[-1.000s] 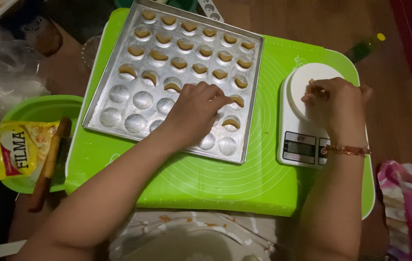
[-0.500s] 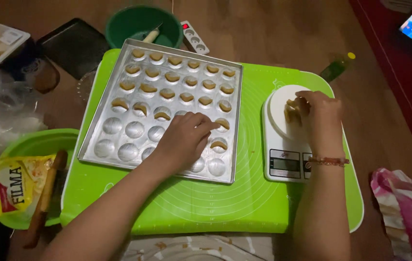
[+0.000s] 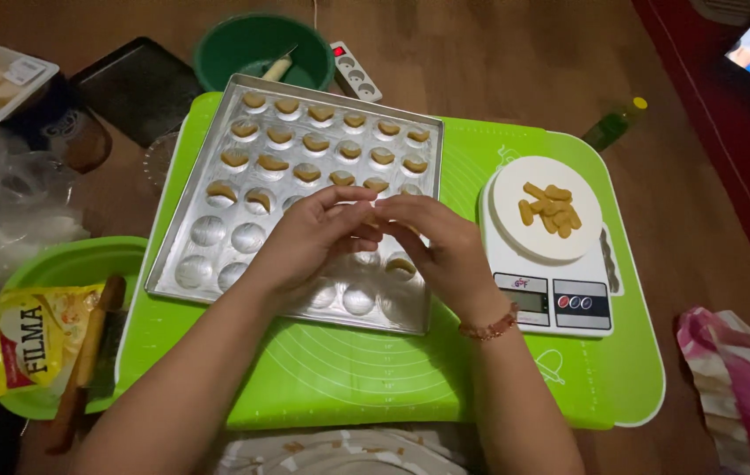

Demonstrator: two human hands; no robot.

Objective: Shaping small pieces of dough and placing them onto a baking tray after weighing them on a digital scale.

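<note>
Over the middle of the dimpled metal tray (image 3: 217, 255) both hands meet, fingertips together: the left hand (image 3: 309, 237) and the right hand (image 3: 445, 251) are pinched lightly around something small between them — by the look of the work a piece of dough, though the fingers hide it and it cannot be made out for certain. Neither hand is clenched; the fingers curl in loosely and only the tips press. The tray lies on a green silicone mat (image 3: 480, 369), its far rows already filled with pale curved dough shapes (image 3: 306, 141), its nearer hollows bare and shiny. To the right, on the round plate of a white kitchen scale (image 3: 551, 299), a small heap of short dough sticks (image 3: 549, 209) waits. To do this shaping well, I would judge that the pressure should stay gentle and even, both thumbs bending the stick into the same crescent as its neighbours rather than squeezing it thin at one end; soft dough smears and cracks if it is worked too long in warm fingers. Holding it low above the next free hollow — the first bare one after the filled rows — would keep the set-down short and the curve intact. Off the mat, a green bowl (image 3: 243, 53) stands beyond the tray, and at the left a green basin (image 3: 50, 264) holds a yellow packet (image 3: 28, 339) and a wooden rolling pin (image 3: 85, 356).
</note>
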